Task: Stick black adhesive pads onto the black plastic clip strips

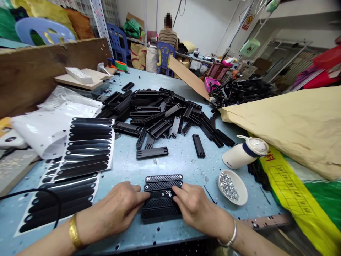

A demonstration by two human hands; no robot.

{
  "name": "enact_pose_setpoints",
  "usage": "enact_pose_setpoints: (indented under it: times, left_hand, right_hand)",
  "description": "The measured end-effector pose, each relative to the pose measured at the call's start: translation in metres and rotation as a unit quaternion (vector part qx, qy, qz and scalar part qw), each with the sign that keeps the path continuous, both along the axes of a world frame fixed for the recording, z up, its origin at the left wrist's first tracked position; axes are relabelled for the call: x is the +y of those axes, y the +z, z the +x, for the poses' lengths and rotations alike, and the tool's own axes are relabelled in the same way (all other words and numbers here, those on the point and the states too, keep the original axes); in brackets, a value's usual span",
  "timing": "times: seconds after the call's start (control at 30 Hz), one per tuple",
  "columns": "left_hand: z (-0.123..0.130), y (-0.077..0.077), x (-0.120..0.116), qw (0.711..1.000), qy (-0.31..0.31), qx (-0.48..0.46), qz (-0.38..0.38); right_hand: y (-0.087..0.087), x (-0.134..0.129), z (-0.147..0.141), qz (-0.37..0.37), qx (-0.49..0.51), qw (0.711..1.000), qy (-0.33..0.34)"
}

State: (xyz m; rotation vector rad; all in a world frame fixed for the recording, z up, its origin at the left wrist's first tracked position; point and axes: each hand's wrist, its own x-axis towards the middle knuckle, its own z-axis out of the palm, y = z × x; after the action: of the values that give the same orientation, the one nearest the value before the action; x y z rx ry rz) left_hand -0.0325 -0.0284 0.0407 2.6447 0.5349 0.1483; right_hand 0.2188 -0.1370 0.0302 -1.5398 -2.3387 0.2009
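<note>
Several black textured strips lie side by side in a block near the table's front edge. A few small silver nuts rest on the middle of them. My left hand touches the block's left end with its index finger, the other fingers curled. At the right end, my right hand has its thumb and fingertips close together on the strips; whether a small piece is between them is hidden. Silver rings show at the ends of the two farthest strips. A white bowl of small metal parts stands right of my right hand.
Behind the block lies a heap of black plastic pieces. Sheets of black stickers are at left, a white bottle at right. Beige paper covers the right side. A person sits in the background.
</note>
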Motion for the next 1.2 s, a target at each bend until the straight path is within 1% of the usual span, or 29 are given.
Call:
enact_pose_setpoints:
  times: [0.1,0.17,0.27,0.33,0.4,0.47,0.57,0.63,0.7,0.8,0.87,1.03,1.1,1.2]
  left_hand:
    - [0.006,-0.007,-0.009,0.998,0.025,-0.039,0.040]
    - [0.015,-0.013,-0.016,0.996,0.024,-0.049,0.071]
    - [0.031,-0.018,-0.024,0.994,0.001,0.000,0.113]
    - [0.040,-0.019,-0.029,0.989,-0.015,0.052,0.136]
    - [0.044,-0.016,-0.032,0.985,-0.029,0.088,0.146]
    - [0.043,-0.011,-0.035,0.986,-0.037,0.095,0.135]
    - [0.032,-0.006,-0.041,0.993,-0.034,0.069,0.088]
    - [0.024,-0.008,-0.043,0.997,-0.020,0.036,0.058]
    - [0.017,-0.015,-0.045,0.999,0.003,0.005,0.047]
    - [0.015,-0.025,-0.046,0.999,0.022,-0.003,0.049]
    - [0.017,-0.026,-0.047,0.998,0.023,0.013,0.058]
    - [0.020,-0.019,-0.048,0.996,0.017,0.042,0.077]
    - [0.017,-0.018,-0.049,0.996,0.016,0.039,0.079]
    - [0.011,-0.019,-0.049,0.997,0.021,0.017,0.077]
  right_hand:
    - [0.003,0.000,-0.008,-0.014,-0.043,0.999,0.005]
    - [0.005,-0.003,-0.010,-0.037,-0.056,0.998,0.018]
    - [0.007,-0.011,-0.007,-0.064,-0.044,0.996,0.046]
    - [0.007,-0.016,-0.004,-0.055,-0.028,0.997,0.054]
    - [0.005,-0.019,-0.001,-0.027,-0.009,0.999,0.043]
    - [0.003,-0.021,0.001,0.001,0.006,1.000,0.023]
    - [-0.001,-0.023,0.001,0.019,0.007,1.000,0.004]
    - [-0.002,-0.023,-0.001,0.020,0.002,1.000,0.002]
    - [-0.002,-0.023,-0.003,0.013,-0.006,1.000,0.002]
    - [-0.001,-0.021,-0.004,-0.009,-0.027,0.999,0.017]
    - [0.000,-0.018,-0.003,-0.025,-0.044,0.998,0.031]
    - [0.002,-0.019,0.002,-0.061,-0.097,0.992,0.047]
    - [0.002,-0.024,0.007,-0.065,-0.116,0.990,0.048]
    - [0.000,-0.033,0.015,-0.062,-0.126,0.990,0.035]
